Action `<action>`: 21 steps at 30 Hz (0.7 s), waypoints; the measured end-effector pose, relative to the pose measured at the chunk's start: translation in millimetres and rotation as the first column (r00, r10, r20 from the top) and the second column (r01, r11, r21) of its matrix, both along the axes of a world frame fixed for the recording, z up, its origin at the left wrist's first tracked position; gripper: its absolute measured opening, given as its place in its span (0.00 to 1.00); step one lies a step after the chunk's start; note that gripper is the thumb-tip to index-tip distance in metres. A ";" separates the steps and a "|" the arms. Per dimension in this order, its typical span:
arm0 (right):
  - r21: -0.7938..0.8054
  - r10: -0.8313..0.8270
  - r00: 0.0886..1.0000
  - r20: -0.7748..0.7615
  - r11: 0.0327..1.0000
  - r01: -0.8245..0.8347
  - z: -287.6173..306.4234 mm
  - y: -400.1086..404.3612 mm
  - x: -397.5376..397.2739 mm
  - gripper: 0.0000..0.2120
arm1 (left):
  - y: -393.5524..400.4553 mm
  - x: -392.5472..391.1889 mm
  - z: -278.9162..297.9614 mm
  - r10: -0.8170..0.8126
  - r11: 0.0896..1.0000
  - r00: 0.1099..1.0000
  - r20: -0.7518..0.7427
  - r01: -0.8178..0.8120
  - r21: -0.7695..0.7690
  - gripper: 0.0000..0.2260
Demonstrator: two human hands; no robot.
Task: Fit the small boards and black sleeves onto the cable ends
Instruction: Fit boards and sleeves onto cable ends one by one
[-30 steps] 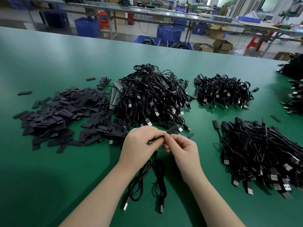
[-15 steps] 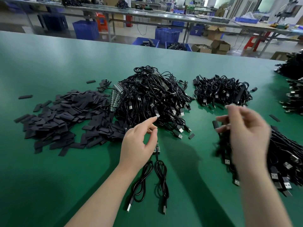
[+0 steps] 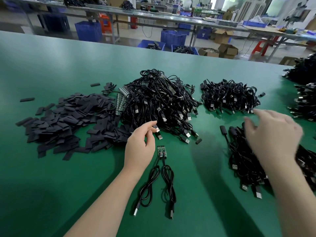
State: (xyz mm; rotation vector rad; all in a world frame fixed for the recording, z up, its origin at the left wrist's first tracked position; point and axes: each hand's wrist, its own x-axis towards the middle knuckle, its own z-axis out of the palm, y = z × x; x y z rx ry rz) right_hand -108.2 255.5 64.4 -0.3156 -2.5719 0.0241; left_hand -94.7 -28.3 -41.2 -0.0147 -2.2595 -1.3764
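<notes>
Green worktop (image 3: 51,194), factory benches behind. Left hand (image 3: 139,146) loose and empty, two boarded cables (image 3: 161,152) just right of it; right hand (image 3: 273,135) spread, blurry, over a cable pile (image 3: 242,161); sleeves (image 3: 65,124) far left

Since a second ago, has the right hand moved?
Yes. The right hand left the left hand and swung right, now over the right cable pile.

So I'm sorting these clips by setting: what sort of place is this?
Most likely a factory assembly floor: heaps of identical black cables and sleeves on a green workbench, with more long benches and blue bins behind.
</notes>
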 end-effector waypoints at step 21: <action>-0.931 0.523 0.823 -0.222 0.135 -0.338 -94.5 -122.6 15.8 0.13 | 1.7 2.0 2.7 -0.289 0.957 0.942 0.174 0.279 0.081 0.12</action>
